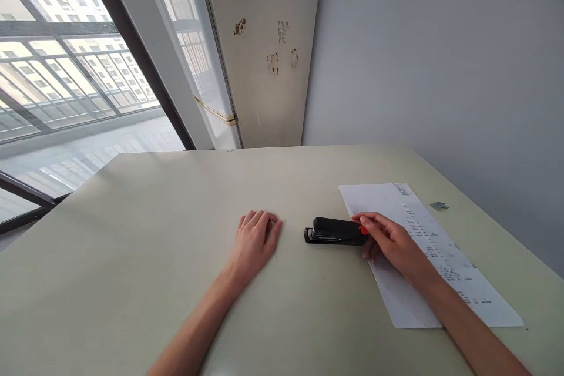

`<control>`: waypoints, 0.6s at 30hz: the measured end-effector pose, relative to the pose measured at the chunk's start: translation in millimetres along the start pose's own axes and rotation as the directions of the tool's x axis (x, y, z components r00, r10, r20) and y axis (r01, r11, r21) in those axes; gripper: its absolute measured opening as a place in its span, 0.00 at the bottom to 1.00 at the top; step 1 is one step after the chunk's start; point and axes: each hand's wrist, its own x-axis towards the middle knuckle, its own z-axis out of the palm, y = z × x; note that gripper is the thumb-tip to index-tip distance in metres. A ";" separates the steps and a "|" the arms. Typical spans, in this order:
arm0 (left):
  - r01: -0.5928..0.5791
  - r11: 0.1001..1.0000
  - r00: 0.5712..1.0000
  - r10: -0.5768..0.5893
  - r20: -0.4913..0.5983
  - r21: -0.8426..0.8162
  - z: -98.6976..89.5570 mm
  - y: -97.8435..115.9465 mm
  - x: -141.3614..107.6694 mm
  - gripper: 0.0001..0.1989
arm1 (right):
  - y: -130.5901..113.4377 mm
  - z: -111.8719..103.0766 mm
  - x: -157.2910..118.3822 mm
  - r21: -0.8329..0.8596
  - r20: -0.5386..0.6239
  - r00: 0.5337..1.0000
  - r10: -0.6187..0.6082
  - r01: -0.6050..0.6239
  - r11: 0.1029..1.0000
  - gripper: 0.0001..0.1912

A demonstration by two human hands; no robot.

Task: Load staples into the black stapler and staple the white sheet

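Note:
A black stapler (pixel 337 231) with a red part at its rear lies sideways near the middle of the table, its front pointing left. My right hand (pixel 383 235) grips the rear end, thumb and fingers closed around it. Under this hand and forearm lies a white printed sheet (pixel 423 247), partly covered by them. To the left of the stapler and apart from it, my left hand (pixel 258 235) rests on the tabletop with its fingers curled down. What those fingers hold, if anything, is hidden beneath the hand.
The pale table (pixel 176 217) reaches back to a beige panel (pixel 268 70) with worn patches. Small greenish scraps (pixel 439 206) lie right of the sheet. A grey wall (pixel 432 59) borders the right side; a window (pixel 66 59) is on the left.

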 end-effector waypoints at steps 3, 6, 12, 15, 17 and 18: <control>0.001 1.000 1.000 -0.001 -0.005 -0.002 1.0 -0.3 0.2 0.13 | 2.1 -2.0 -2.7 -0.017 0.007 1.000 -0.002 0.002 1.000 0.29; 0.004 1.000 1.000 -0.004 -0.007 -0.009 2.2 -0.7 0.5 0.12 | 1.8 -4.0 -5.0 -0.035 0.026 1.000 0.010 -0.009 0.999 0.29; 0.035 0.998 0.999 -0.037 -0.030 -0.051 3.1 -1.2 1.1 0.11 | 2.7 -1.7 -4.4 -0.055 0.020 1.000 -0.024 0.025 0.998 0.30; 0.079 0.992 0.995 -0.085 -0.054 -0.097 1.9 -2.9 2.0 0.12 | 5.9 -1.3 -0.8 -0.050 0.021 0.999 -0.034 0.035 0.998 0.30; 0.115 0.983 0.990 -0.126 -0.070 -0.140 0.9 -4.8 2.8 0.14 | 8.1 -1.7 1.6 -0.047 0.016 0.999 -0.041 0.042 0.998 0.30; 0.136 0.977 0.985 -0.150 -0.079 -0.164 0.4 -5.8 3.2 0.15 | 8.9 -1.8 2.5 -0.047 0.013 0.999 -0.044 0.045 0.998 0.30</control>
